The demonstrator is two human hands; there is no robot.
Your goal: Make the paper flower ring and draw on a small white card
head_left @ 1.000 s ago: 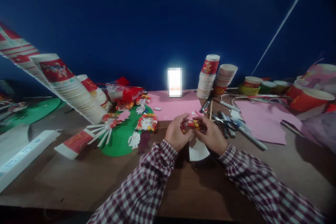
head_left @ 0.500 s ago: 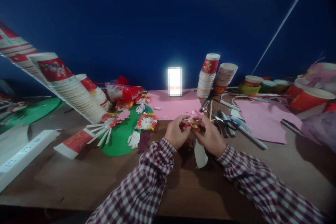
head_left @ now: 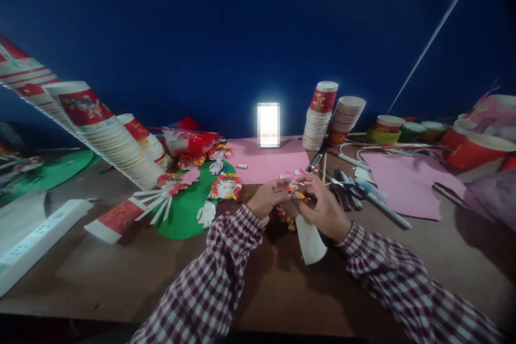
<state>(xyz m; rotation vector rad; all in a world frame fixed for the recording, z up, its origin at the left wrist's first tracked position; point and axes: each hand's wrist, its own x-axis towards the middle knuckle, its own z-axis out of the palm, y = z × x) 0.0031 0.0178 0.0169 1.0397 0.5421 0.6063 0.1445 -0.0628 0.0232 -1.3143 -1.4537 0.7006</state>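
In the middle of the head view I hold a cut paper cup (head_left: 310, 239), its plain white part hanging down toward me. Curled red and yellow paper strips (head_left: 287, 219) stick out from it. My right hand (head_left: 324, 209) is closed around the cup piece, thumb and fingers at the curls. From the other side, my left hand (head_left: 268, 196) pinches at a curled strip with its fingers fairly straight. The fingertips partly cover the curls. Just beyond the hands lies a pink paper sheet (head_left: 270, 158) with small scraps on it.
To the left, a green paper shape (head_left: 181, 226) carries curled-strip flowers and figure cutouts. Leaning cup stacks (head_left: 121, 145), a lying cup (head_left: 115, 220) and a power strip (head_left: 36, 242) are there too. Scissors (head_left: 349, 188), markers (head_left: 374, 199) and more cup stacks (head_left: 320, 118) stand or lie right.
My left hand has shifted slightly left and its fingers have straightened. The cup piece has tilted, so more of its white part and curled strips shows. The right hand stays near its place.
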